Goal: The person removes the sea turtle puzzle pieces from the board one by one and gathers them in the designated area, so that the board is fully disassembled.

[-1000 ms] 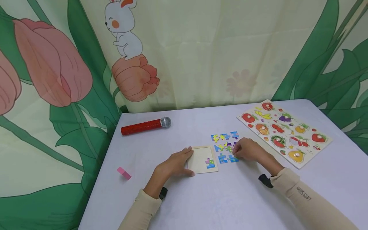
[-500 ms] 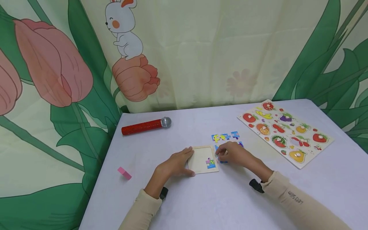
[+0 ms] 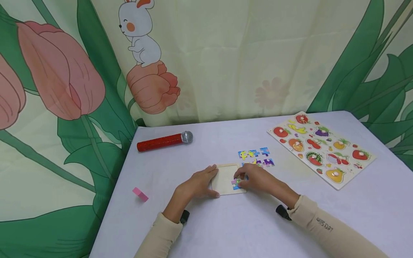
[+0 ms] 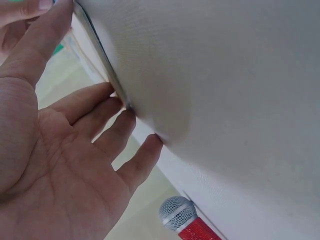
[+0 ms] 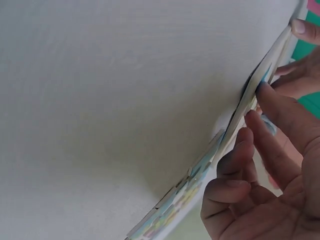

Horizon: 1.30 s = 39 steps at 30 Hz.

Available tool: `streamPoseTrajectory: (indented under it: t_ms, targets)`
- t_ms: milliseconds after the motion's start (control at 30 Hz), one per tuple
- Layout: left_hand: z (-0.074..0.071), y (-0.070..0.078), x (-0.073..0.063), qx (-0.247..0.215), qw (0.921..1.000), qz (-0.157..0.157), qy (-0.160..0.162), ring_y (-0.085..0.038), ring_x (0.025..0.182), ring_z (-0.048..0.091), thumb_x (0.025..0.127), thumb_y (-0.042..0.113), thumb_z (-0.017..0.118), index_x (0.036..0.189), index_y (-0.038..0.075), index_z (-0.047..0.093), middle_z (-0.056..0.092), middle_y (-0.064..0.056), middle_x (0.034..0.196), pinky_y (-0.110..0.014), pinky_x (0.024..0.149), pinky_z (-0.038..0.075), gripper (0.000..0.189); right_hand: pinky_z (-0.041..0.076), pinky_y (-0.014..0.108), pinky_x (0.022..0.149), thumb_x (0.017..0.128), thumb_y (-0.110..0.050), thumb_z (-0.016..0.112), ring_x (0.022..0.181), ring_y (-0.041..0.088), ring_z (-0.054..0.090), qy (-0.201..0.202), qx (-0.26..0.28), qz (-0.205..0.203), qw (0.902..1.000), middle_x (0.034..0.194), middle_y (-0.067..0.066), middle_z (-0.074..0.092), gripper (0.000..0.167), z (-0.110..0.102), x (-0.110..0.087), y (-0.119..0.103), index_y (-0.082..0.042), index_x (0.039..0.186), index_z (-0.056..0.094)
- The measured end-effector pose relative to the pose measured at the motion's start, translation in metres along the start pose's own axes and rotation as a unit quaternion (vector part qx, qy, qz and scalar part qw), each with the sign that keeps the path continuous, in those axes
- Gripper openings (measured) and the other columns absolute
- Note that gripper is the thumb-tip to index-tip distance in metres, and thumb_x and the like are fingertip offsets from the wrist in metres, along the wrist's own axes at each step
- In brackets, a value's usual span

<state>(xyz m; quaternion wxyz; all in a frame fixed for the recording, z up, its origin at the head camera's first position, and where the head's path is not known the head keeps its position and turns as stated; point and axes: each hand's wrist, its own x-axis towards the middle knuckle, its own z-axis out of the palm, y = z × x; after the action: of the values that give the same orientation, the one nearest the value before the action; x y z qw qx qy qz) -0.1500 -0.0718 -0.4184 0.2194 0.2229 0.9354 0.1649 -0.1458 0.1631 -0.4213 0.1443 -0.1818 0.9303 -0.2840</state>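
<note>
The small wooden puzzle tray (image 3: 222, 179) lies flat on the table, with a pink, green and blue jigsaw piece (image 3: 234, 183) in its lower right part. My left hand (image 3: 200, 182) rests against the tray's left side, thumb at the near corner and fingers along the far one; in the left wrist view its fingertips (image 4: 129, 114) touch the tray's edge. Over the tray's right side, my right hand (image 3: 256, 177) pinches a jigsaw piece (image 3: 246, 177), mostly hidden by the fingers. Several loose jigsaw pieces (image 3: 253, 153) lie just beyond that hand.
A red microphone (image 3: 164, 141) lies at the back left and a pink block (image 3: 140, 194) at the left. The fruit puzzle board (image 3: 317, 147) lies at the back right. Behind the table hangs a printed curtain (image 3: 219, 64).
My right hand has moved left from the loose pieces to the tray's right side, bringing a jigsaw piece along. The left hand has stayed at the tray's left side.
</note>
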Motion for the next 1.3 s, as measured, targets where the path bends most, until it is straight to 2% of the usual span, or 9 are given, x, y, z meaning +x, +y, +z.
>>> streamPoseTrajectory:
  t_ms: [167, 333, 433, 633, 867, 1100, 1300]
  targets:
    - [-0.001, 0.0, 0.0, -0.004, 1.0, -0.002, 0.001, -0.021, 0.153, 0.028, 0.084, 0.031, 0.087, 0.158, 0.009, 0.04, 0.031, -0.002, 0.166, -0.039, 0.119, 0.031, 0.09, 0.051, 0.034, 0.081, 0.084, -0.006, 0.084, 0.088, 0.017, 0.056, 0.013, 0.008, -0.014, 0.9998, 0.093, -0.004, 0.063, 0.021, 0.0, 0.0, -0.002, -0.012, 0.101, 0.073]
    - [-0.002, 0.0, 0.0, -0.006, 1.0, 0.004, 0.0, -0.021, 0.153, 0.028, 0.085, 0.03, 0.087, 0.158, 0.008, 0.039, 0.03, -0.003, 0.167, -0.039, 0.12, 0.029, 0.09, 0.052, 0.03, 0.073, 0.087, 0.001, 0.076, 0.081, 0.014, 0.058, 0.017, 0.059, -0.03, 0.9977, 0.087, -0.004, 0.064, 0.017, -0.002, -0.001, -0.001, -0.013, 0.094, 0.068]
    - [-0.003, 0.0, -0.001, -0.004, 1.0, 0.007, -0.001, -0.021, 0.153, 0.027, 0.086, 0.031, 0.086, 0.158, 0.007, 0.039, 0.03, -0.003, 0.167, -0.039, 0.12, 0.029, 0.09, 0.052, 0.028, 0.072, 0.09, 0.002, 0.072, 0.078, 0.013, 0.059, 0.021, 0.078, -0.047, 0.9956, 0.085, -0.005, 0.066, 0.015, -0.004, -0.001, 0.002, -0.012, 0.093, 0.069]
    - [-0.003, 0.0, -0.001, 0.003, 1.0, 0.007, -0.003, -0.022, 0.153, 0.027, 0.086, 0.032, 0.085, 0.159, 0.007, 0.038, 0.03, -0.003, 0.167, -0.039, 0.12, 0.029, 0.09, 0.054, 0.028, 0.075, 0.094, 0.0, 0.071, 0.083, 0.013, 0.06, 0.035, 0.091, -0.054, 0.9938, 0.086, -0.008, 0.067, 0.013, -0.009, -0.002, 0.008, -0.013, 0.094, 0.073]
    - [0.0, 0.0, 0.0, 0.005, 1.0, 0.001, -0.003, -0.021, 0.153, 0.026, 0.086, 0.03, 0.086, 0.159, 0.007, 0.038, 0.03, -0.003, 0.167, -0.038, 0.12, 0.028, 0.09, 0.054, 0.029, 0.078, 0.093, -0.001, 0.073, 0.086, 0.013, 0.06, 0.051, 0.085, -0.071, 0.9926, 0.089, -0.007, 0.07, 0.01, -0.018, -0.005, 0.017, -0.01, 0.098, 0.076]
    - [0.002, 0.001, -0.001, 0.005, 1.0, -0.003, -0.002, -0.021, 0.153, 0.027, 0.086, 0.03, 0.086, 0.158, 0.008, 0.039, 0.03, -0.002, 0.167, -0.038, 0.12, 0.029, 0.089, 0.053, 0.029, 0.06, 0.096, -0.001, 0.07, 0.073, 0.017, 0.061, 0.032, 0.109, -0.024, 0.9932, 0.089, -0.001, 0.069, 0.011, -0.031, -0.01, 0.029, -0.006, 0.103, 0.076]
    - [0.001, 0.001, -0.001, 0.004, 1.0, -0.005, -0.002, -0.02, 0.153, 0.026, 0.086, 0.031, 0.085, 0.159, 0.008, 0.038, 0.029, -0.001, 0.167, -0.038, 0.12, 0.028, 0.09, 0.054, 0.03, 0.061, 0.096, -0.003, 0.07, 0.075, 0.02, 0.06, 0.04, 0.088, 0.004, 0.9953, 0.09, 0.0, 0.07, 0.012, -0.047, -0.015, 0.037, -0.005, 0.106, 0.077]
